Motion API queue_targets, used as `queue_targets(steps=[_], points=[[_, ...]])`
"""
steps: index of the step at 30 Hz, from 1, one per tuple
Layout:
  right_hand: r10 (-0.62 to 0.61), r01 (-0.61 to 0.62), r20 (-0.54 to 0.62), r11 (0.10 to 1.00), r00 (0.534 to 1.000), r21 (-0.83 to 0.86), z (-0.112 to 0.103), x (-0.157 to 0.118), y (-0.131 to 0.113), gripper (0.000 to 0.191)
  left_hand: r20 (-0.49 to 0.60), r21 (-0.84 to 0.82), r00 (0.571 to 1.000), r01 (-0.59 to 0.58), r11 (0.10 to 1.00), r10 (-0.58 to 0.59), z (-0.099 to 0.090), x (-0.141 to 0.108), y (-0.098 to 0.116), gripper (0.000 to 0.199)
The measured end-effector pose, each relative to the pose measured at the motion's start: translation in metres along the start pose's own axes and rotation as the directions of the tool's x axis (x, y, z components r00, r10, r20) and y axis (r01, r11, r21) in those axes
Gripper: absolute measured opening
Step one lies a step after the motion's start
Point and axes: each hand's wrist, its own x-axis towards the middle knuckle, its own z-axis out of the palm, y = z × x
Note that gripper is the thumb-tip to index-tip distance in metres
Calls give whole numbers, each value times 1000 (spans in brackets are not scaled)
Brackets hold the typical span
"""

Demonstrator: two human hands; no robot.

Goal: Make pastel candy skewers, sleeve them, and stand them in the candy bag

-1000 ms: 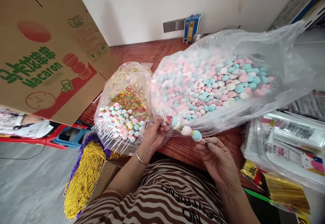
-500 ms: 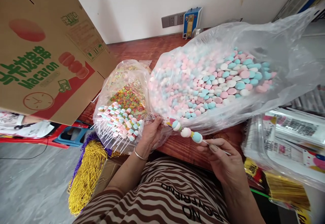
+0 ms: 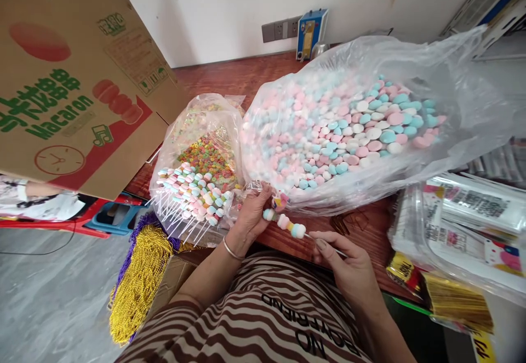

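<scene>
The far end of the short skewer of pink, white and blue candies (image 3: 283,222) runs close to my left hand (image 3: 250,217), and I can't make out whether its tip meets my fingers; part of its white stick is covered by my right hand (image 3: 349,259). Milky film blurs many of the pastel candy discs (image 3: 373,132) inside the large translucent plastic bag (image 3: 447,94), and the printed brown cardboard box (image 3: 90,105) is cut off at the upper left. The reddish-brown wood-grain table (image 3: 238,67) meets a white wall (image 3: 222,12) with grey sockets (image 3: 281,28) and a blue metal device (image 3: 312,34) near them. To my left, a pile of finished candy skewers (image 3: 197,190) lies by small orange and yellow candy rings (image 3: 209,154); gold bead strands (image 3: 139,281) hang lower down, above grey flooring (image 3: 45,286). The skewer slants between my hands, candies toward the left, its stick pinched narrowly by my right thumb and fingers. My left thumb and fingers grip a crumpled clear plastic wrapper with a colourful print (image 3: 281,200), just above the candies.
</scene>
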Motion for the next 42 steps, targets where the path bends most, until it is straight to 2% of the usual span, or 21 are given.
queue_targets(steps=[4, 6, 9, 12, 14, 17, 19, 21, 28, 35, 39, 42], points=[[75, -97, 199, 990, 977, 102, -3, -1, 4, 29, -2, -133, 995, 99, 986, -100, 4, -2, 4, 37], [101, -99, 288, 995, 952, -21, 0, -2, 2, 33, 13, -185, 990, 138, 973, -139, 7, -3, 7, 31], [58, 64, 381, 952, 923, -299, 5, -7, -7, 33, 44, -211, 989, 150, 966, -144, 10, -4, 10, 28], [-45, 215, 417, 903, 908, -371, 1, -14, -19, 30, 15, -212, 996, 92, 973, -91, 8, -2, 10, 25], [-110, 246, 363, 902, 925, -354, -6, -19, -23, 28, -44, -208, 998, 40, 977, -50, 5, 0, 10, 22], [-214, 261, 166, 895, 963, -361, -19, -24, -21, 26, -74, -205, 997, 10, 979, -26, 2, 2, 8, 23], [-277, 278, 59, 879, 959, -388, -25, -24, -18, 25, -56, -197, 998, 19, 980, -31, 1, 3, 7, 23], [-312, 291, 19, 862, 950, -415, -26, -23, -17, 24, -36, -185, 998, 39, 982, -46, 1, 3, 5, 24], [-299, 291, 47, 863, 953, -413, -17, -16, -23, 23, 6, -169, 999, 52, 984, -51, 3, 0, 3, 30], [-214, 210, 34, 900, 976, -382, -17, -15, -19, 28, -37, -171, 993, 100, 980, -108, 12, -9, 6, 30], [-109, 125, 71, 949, 991, -290, -18, -16, -16, 35, 13, -185, 998, 59, 981, -58, 12, -10, 6, 33], [-162, 178, 74, 921, 984, -348, -19, -16, -19, 32, 67, -130, 998, -1, 991, 9, 10, -10, 5, 38]])
